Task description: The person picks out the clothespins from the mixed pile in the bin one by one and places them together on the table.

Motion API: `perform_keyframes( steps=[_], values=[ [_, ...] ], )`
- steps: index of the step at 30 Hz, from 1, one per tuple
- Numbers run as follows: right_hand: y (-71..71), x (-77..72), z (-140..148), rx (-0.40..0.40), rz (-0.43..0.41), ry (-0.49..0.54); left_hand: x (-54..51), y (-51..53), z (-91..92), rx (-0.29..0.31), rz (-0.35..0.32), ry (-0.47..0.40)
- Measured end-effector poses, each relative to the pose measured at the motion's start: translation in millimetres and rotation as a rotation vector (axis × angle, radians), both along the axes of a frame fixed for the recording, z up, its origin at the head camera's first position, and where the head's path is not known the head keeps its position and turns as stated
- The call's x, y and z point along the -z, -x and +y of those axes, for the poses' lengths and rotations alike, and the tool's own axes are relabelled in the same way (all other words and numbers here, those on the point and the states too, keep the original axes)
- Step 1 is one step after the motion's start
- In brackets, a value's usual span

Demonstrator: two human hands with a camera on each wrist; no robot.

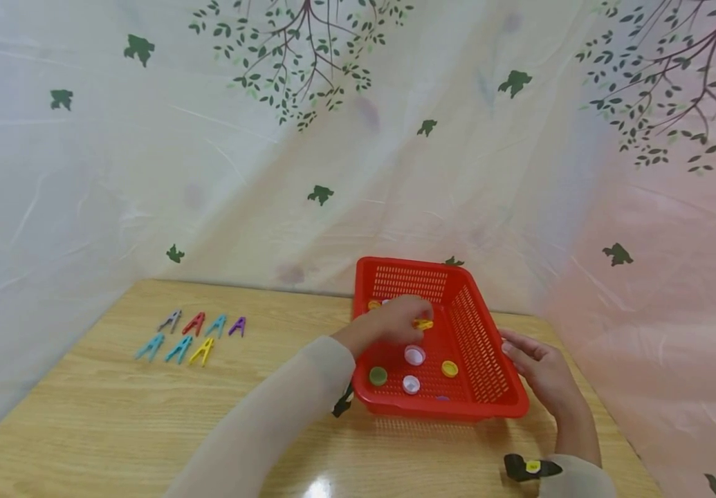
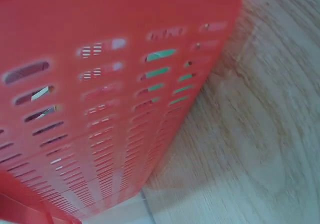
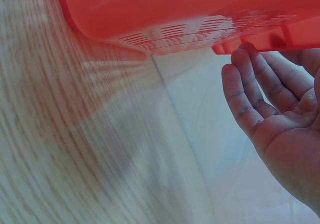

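My left hand reaches into the red plastic basket, pinching a small yellow clothespin partly hidden by the fingers. Below it on the basket floor lie a green bottle cap, white caps and a yellow cap. At the basket's right side, my right hand holds the rim; its fingertips meet the rim's underside in the right wrist view. The left wrist view shows only the basket's slotted outer wall, with the left hand out of sight.
On the left of the wooden table, several clothespins lie in two rows, among them a red clothespin, a purple clothespin and a yellow clothespin. A leaf-printed curtain hangs behind and beside the table.
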State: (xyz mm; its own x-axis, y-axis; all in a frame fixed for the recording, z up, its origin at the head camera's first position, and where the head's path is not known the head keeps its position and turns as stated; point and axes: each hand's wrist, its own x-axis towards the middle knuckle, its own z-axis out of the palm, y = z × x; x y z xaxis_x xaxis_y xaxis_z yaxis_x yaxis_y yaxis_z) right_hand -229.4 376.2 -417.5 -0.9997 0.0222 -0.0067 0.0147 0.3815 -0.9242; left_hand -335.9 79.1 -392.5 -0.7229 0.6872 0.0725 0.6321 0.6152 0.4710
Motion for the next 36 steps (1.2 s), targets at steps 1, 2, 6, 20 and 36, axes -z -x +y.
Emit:
perform_keyframes(
  steps=[1, 2, 6, 20, 36],
  values=[
    [0.0, 0.2, 0.0, 0.000, 0.000, -0.003, -0.5, -0.4, -0.7, -0.001, 0.004, -0.002],
    [0.2, 0.4, 0.1, -0.001, 0.000, -0.004, -1.0, -0.8, -1.4, -0.002, 0.014, -0.001],
    [0.5, 0.6, 0.1, -0.005, 0.000, 0.006, -4.2, -3.6, -4.9, -0.007, 0.041, -0.012],
    [-1.8, -5.0, -1.9, -0.005, -0.022, -0.015, -22.3, -13.0, -21.0, -0.046, 0.120, -0.021],
    [-1.4, -3.9, -1.8, 0.005, -0.034, 0.013, -30.8, -29.9, -55.3, -0.118, 0.151, -0.113]
  ],
)
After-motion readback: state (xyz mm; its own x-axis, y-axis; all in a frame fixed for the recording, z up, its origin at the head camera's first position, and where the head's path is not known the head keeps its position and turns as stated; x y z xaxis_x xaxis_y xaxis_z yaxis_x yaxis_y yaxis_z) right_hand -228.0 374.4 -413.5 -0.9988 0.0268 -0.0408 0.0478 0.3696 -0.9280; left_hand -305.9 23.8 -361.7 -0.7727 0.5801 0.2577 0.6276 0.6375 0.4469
